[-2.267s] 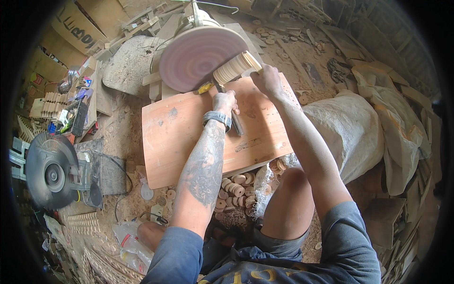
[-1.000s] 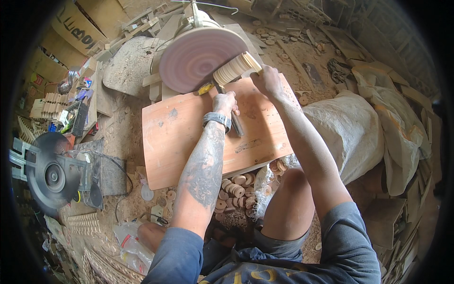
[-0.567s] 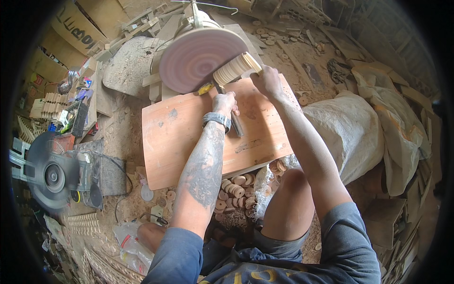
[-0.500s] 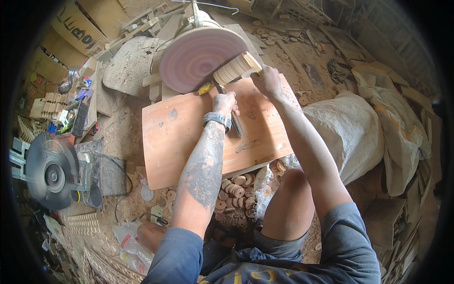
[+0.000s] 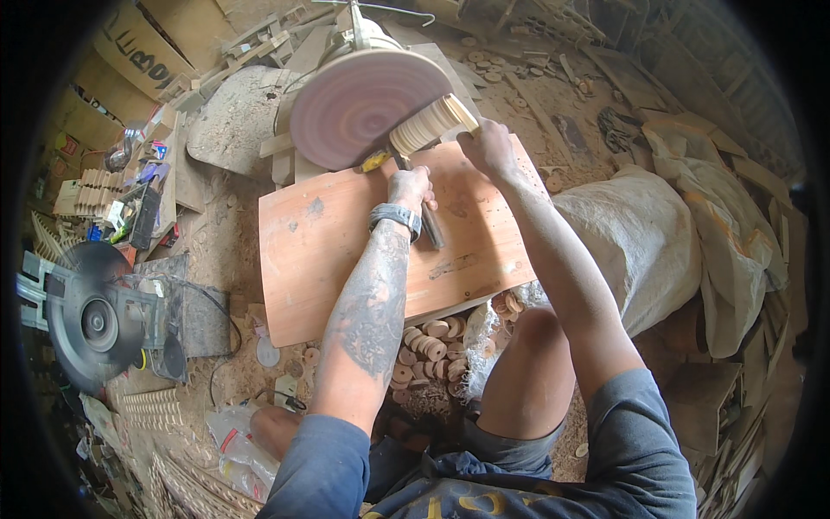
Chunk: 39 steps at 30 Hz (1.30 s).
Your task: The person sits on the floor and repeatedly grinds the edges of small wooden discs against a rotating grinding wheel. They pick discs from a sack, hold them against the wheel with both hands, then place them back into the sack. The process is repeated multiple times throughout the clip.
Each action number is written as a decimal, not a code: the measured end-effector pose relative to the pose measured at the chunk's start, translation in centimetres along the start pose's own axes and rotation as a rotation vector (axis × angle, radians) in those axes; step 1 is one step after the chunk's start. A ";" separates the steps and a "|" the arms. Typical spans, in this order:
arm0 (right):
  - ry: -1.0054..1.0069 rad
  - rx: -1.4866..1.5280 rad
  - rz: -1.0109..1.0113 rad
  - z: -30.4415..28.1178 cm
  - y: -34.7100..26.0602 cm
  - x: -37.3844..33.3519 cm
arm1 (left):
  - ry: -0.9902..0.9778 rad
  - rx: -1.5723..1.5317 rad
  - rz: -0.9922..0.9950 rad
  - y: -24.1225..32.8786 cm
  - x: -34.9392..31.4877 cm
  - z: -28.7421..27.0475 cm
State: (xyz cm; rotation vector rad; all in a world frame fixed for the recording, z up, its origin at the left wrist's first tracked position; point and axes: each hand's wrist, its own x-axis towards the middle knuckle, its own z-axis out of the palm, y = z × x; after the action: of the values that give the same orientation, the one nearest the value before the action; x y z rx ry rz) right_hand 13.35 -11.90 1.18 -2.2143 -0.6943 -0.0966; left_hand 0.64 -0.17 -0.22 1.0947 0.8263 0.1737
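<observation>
A large round sanding disc (image 5: 367,108), its face streaked with blurred rings, stands in front of me. A stack of pale wooden discs (image 5: 419,127) lies against or very near its right edge. My right hand (image 5: 488,147) is closed around the right end of that stack, by a flat light wooden piece. Just left of it, my left hand (image 5: 411,189) is wrapped around a dark rod (image 5: 433,232) whose lower end sticks out below the fist. A small yellow and black piece (image 5: 374,161) shows beyond the left fist, beside the sanding disc. My fingertips are partly hidden.
A curved wooden board (image 5: 320,259) lies beneath my forearms. Loose wooden discs (image 5: 432,346) pile up near my knees. On the left a fan (image 5: 97,318) has blurred blades. A large pale sack (image 5: 635,242) stands right of my arm; wood scraps and sawdust cover the floor.
Both hands and the stack of wooden discs stay almost in place. The fan blades appear at a different angle.
</observation>
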 end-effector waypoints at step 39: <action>-0.001 -0.018 0.017 0.0 -0.1 0.0 | -0.009 0.004 -0.004 0.3 -0.4 0.1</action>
State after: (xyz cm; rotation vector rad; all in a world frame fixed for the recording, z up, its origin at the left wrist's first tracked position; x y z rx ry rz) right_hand 13.31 -11.84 1.30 -2.2374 -0.6769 -0.0937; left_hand 0.46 -0.33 0.25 1.0969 0.8216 0.1634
